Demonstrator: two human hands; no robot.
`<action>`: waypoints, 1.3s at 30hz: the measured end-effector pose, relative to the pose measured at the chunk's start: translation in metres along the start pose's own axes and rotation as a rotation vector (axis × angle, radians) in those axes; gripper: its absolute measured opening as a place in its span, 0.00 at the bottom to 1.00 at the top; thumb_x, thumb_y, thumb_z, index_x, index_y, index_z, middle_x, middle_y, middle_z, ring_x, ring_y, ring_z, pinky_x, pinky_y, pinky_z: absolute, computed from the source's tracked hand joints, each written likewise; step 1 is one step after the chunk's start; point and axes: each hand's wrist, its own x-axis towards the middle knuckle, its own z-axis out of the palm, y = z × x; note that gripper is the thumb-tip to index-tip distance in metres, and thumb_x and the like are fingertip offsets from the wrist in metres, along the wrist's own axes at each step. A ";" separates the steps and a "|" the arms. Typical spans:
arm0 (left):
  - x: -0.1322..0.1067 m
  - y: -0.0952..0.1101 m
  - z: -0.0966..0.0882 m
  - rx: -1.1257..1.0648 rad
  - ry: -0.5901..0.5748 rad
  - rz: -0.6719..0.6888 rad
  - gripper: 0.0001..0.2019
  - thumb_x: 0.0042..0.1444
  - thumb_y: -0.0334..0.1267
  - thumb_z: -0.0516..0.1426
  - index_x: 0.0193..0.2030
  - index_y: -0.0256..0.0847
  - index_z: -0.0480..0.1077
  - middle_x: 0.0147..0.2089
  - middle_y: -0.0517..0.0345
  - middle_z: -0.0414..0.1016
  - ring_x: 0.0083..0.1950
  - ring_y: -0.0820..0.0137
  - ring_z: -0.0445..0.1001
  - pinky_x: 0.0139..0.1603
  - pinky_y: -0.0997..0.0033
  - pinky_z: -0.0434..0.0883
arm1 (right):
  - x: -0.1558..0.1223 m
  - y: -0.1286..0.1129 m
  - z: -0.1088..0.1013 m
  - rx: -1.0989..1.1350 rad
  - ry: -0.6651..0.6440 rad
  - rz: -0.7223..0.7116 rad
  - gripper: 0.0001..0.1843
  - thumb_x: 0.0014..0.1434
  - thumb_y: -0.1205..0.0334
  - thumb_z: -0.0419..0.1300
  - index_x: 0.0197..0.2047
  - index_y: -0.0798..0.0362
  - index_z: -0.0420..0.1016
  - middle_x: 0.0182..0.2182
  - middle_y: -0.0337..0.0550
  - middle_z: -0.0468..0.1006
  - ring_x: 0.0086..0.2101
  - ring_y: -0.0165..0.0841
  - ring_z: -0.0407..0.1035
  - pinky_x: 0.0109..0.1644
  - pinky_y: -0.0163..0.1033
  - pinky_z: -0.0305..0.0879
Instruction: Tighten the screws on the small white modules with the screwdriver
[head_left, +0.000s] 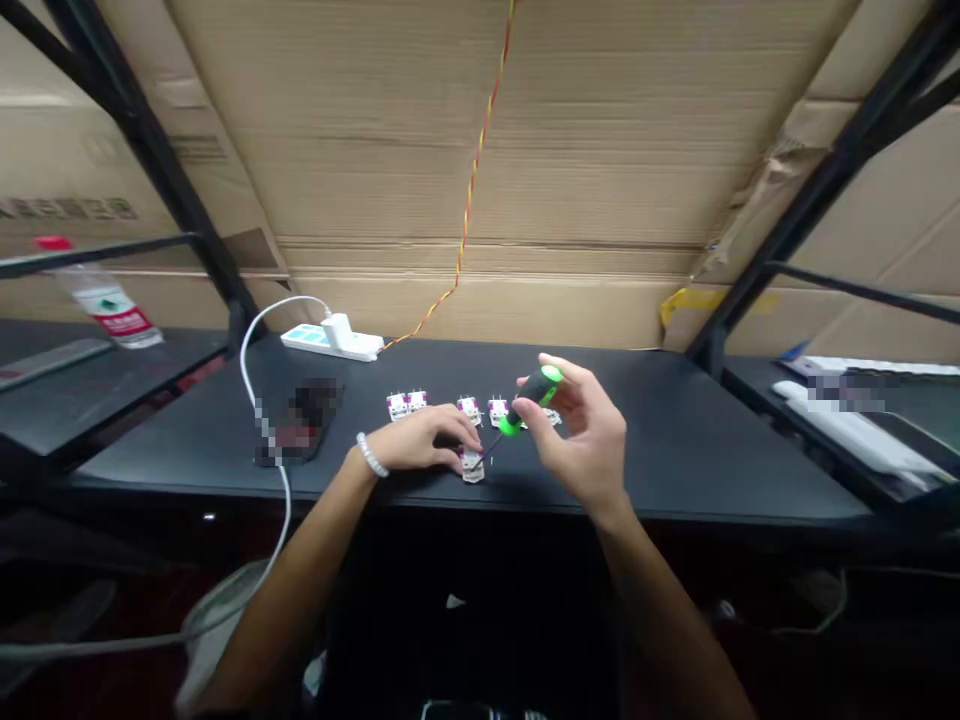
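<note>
My left hand (424, 440) rests on the dark table (675, 460), its fingers pinching a small white electrical part (472, 466) near the front edge. A bead bracelet circles that wrist. My right hand (589, 435) grips a screwdriver (529, 400) with a black and green handle. The thin shaft slants down to the left and its tip touches the held part. Behind my hands several similar small white parts with pink tops (406, 404) lie in a row.
A white power strip (334, 340) with a plugged white charger and cable sits at the back left. A blurred dark object (296, 425) lies left of my hands. Cardboard sheets line the back wall with a red-yellow wire. A plastic bottle (101, 295) stands on the left shelf.
</note>
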 end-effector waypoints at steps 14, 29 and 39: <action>0.002 0.001 0.002 -0.047 -0.012 -0.029 0.14 0.57 0.35 0.75 0.50 0.45 0.87 0.56 0.50 0.87 0.61 0.60 0.81 0.66 0.60 0.73 | -0.005 -0.001 0.002 -0.064 -0.012 -0.045 0.27 0.63 0.57 0.73 0.64 0.49 0.78 0.48 0.48 0.88 0.45 0.40 0.87 0.52 0.45 0.87; 0.002 -0.002 0.003 -0.059 0.006 -0.019 0.14 0.56 0.35 0.75 0.49 0.44 0.87 0.54 0.48 0.88 0.60 0.60 0.82 0.66 0.61 0.73 | -0.007 -0.002 0.003 -0.077 -0.048 -0.074 0.28 0.64 0.59 0.72 0.66 0.46 0.77 0.49 0.46 0.87 0.44 0.40 0.86 0.52 0.46 0.87; 0.002 0.006 0.001 -0.021 -0.014 -0.056 0.09 0.56 0.33 0.75 0.44 0.42 0.88 0.53 0.50 0.88 0.58 0.61 0.82 0.64 0.65 0.73 | -0.010 -0.019 0.014 0.085 -0.253 -0.180 0.29 0.70 0.68 0.61 0.71 0.42 0.69 0.61 0.51 0.78 0.53 0.41 0.81 0.55 0.51 0.84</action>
